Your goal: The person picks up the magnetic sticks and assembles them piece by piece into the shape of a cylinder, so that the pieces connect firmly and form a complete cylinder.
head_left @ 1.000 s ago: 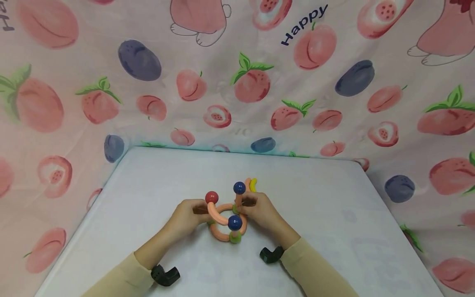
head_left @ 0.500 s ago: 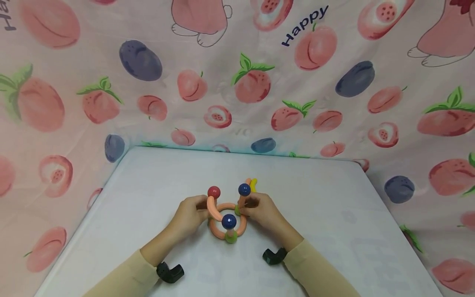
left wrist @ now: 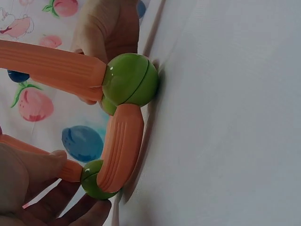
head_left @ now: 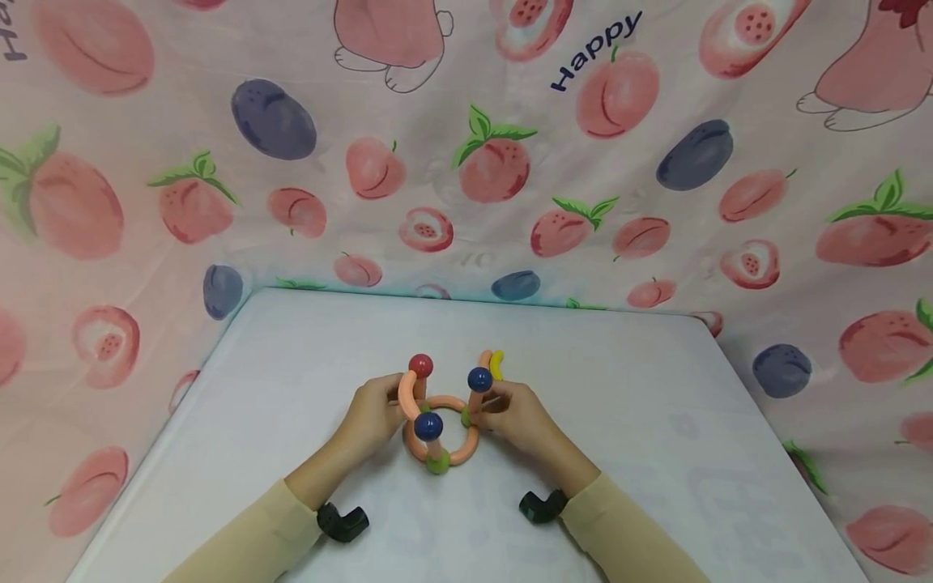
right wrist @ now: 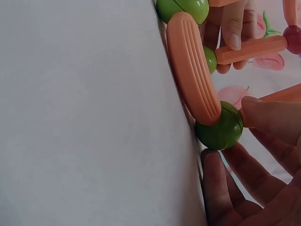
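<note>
A toy frame of magnetic rods and balls stands on the table between both hands. Its base ring of curved orange rods point(head_left: 445, 401) is joined by green balls point(head_left: 437, 462). Upright rods rise to a red ball point(head_left: 420, 366), a front blue ball point(head_left: 428, 426) and a right blue ball point(head_left: 479, 379). One curved orange rod point(head_left: 407, 395) links the red and front blue balls. My left hand point(head_left: 368, 413) pinches the rod under the red ball. With thumb and fingers, my right hand point(head_left: 521, 417) holds the right upright rod just above its green ball point(right wrist: 220, 127).
Behind the right hand lie a loose orange rod point(head_left: 485, 357) and a yellow curved rod point(head_left: 497, 364). The white table point(head_left: 619, 486) ends at a fruit-printed cloth point(head_left: 437, 162) behind and at the sides. Dark wrist devices point(head_left: 342, 523) sit at both cuffs.
The frame has turned clockwise as seen from above. Its front blue ball swung left and the red ball moved farther back. Both hands stayed on it, the left shifting slightly away.
</note>
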`<state>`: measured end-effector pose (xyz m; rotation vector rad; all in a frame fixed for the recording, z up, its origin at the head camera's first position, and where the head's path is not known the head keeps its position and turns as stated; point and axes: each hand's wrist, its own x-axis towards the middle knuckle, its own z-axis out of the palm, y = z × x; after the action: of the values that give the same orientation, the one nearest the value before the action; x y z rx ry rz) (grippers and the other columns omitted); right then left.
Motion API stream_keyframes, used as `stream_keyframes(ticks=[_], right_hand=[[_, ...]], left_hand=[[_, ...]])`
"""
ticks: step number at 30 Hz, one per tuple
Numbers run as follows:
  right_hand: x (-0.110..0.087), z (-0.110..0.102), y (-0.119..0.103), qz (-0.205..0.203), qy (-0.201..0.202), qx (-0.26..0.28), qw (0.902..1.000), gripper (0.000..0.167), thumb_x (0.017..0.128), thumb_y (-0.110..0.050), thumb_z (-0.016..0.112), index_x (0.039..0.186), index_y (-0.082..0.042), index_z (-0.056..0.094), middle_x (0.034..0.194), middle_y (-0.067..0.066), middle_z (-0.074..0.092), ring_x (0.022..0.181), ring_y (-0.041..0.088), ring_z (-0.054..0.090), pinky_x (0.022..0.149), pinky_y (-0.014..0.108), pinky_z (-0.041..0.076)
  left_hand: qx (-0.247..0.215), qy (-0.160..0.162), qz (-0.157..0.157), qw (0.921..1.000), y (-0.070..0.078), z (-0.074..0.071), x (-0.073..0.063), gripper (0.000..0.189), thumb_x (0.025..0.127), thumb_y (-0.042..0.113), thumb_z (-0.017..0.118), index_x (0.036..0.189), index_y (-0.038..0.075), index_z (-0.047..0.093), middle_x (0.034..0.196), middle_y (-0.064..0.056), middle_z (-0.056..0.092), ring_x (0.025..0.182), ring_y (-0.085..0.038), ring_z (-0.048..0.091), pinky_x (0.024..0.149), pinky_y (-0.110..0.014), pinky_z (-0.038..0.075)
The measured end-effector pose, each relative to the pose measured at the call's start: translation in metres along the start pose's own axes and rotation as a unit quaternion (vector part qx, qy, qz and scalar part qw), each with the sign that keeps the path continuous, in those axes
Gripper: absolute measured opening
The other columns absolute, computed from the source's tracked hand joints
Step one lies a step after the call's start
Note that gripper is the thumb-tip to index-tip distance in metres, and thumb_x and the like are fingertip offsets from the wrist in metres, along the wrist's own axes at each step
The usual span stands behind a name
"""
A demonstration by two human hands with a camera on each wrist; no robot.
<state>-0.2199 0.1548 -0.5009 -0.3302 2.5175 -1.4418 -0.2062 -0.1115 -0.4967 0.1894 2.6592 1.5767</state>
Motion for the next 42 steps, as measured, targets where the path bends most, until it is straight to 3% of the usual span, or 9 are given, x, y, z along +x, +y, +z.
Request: stream_keyframes(ticks=[4, 10, 17, 22, 28, 38, 42], right_hand=[[-0.001, 0.0, 0.001, 0.0, -0.003, -0.001, 1.0, 0.015, 0.092, -0.01, 0.084, 0.095, -0.021, 0.076, 0.109, -0.001, 0.075, 0.105, 0.019, 0.073, 0.091, 0.038, 0.063], [-0.002, 0.0, 0.0, -0.005, -0.009, -0.005, 0.9999, 0.016, 0.092, -0.008, 0.084, 0.096, -0.022, 0.075, 0.109, 0.0, 0.075, 0.104, 0.02, 0.073, 0.087, 0.035, 0.064], [-0.003, -0.009, 0.003, 0.004, -0.026, -0.01, 0.9996, 0.024, 0.093, -0.005, 0.079, 0.109, -0.023, 0.077, 0.115, 0.0, 0.077, 0.107, 0.021, 0.072, 0.084, 0.034, 0.064], [0.005, -0.025, 0.003, 0.043, 0.027, -0.009, 0.9987, 0.025, 0.095, -0.001, 0.076, 0.115, -0.017, 0.076, 0.113, 0.004, 0.076, 0.095, 0.021, 0.07, 0.07, 0.031, 0.061], [0.026, -0.038, 0.006, 0.054, 0.094, -0.044, 0.9932, 0.03, 0.094, -0.006, 0.08, 0.122, -0.015, 0.077, 0.113, 0.009, 0.073, 0.095, 0.024, 0.068, 0.07, 0.029, 0.059], [0.052, -0.031, 0.006, 0.074, 0.102, -0.091, 0.9879, 0.034, 0.091, -0.017, 0.083, 0.124, -0.018, 0.079, 0.116, 0.009, 0.068, 0.103, 0.026, 0.063, 0.075, 0.03, 0.055], [0.057, -0.03, 0.007, 0.076, 0.1, -0.1, 0.987, 0.027, 0.094, -0.023, 0.081, 0.12, -0.017, 0.08, 0.118, 0.01, 0.069, 0.105, 0.028, 0.063, 0.077, 0.033, 0.056]], left_hand=[[-0.011, -0.003, 0.001, 0.9999, -0.001, 0.0, 0.004, 0.013, 0.097, 0.012, 0.08, 0.109, 0.017, 0.079, 0.12, -0.001, 0.08, 0.125, -0.026, 0.071, 0.104, -0.05, 0.061], [-0.015, -0.004, 0.002, 0.9999, -0.002, 0.0, 0.006, 0.021, 0.096, 0.012, 0.082, 0.116, 0.016, 0.079, 0.122, -0.002, 0.08, 0.125, -0.026, 0.071, 0.105, -0.049, 0.061], [-0.021, -0.003, -0.004, 0.9998, -0.003, 0.0, 0.006, 0.023, 0.096, 0.012, 0.082, 0.118, 0.016, 0.079, 0.121, -0.003, 0.08, 0.125, -0.028, 0.072, 0.104, -0.049, 0.061], [-0.022, -0.003, -0.001, 0.9998, -0.001, 0.0, 0.006, 0.022, 0.095, 0.012, 0.083, 0.116, 0.017, 0.08, 0.115, -0.001, 0.081, 0.12, -0.025, 0.073, 0.103, -0.049, 0.061], [-0.018, -0.002, 0.006, 0.9998, -0.001, 0.0, 0.006, 0.021, 0.094, 0.012, 0.084, 0.114, 0.015, 0.079, 0.112, 0.0, 0.081, 0.119, -0.025, 0.073, 0.103, -0.05, 0.061], [-0.013, -0.002, 0.006, 0.9999, -0.001, 0.001, 0.007, 0.016, 0.094, 0.013, 0.084, 0.108, 0.017, 0.079, 0.108, 0.001, 0.081, 0.117, -0.024, 0.073, 0.103, -0.05, 0.061], [-0.016, -0.002, 0.007, 0.9998, 0.0, 0.001, 0.007, 0.012, 0.094, 0.012, 0.083, 0.105, 0.017, 0.079, 0.107, 0.001, 0.081, 0.116, -0.024, 0.073, 0.101, -0.05, 0.061]])
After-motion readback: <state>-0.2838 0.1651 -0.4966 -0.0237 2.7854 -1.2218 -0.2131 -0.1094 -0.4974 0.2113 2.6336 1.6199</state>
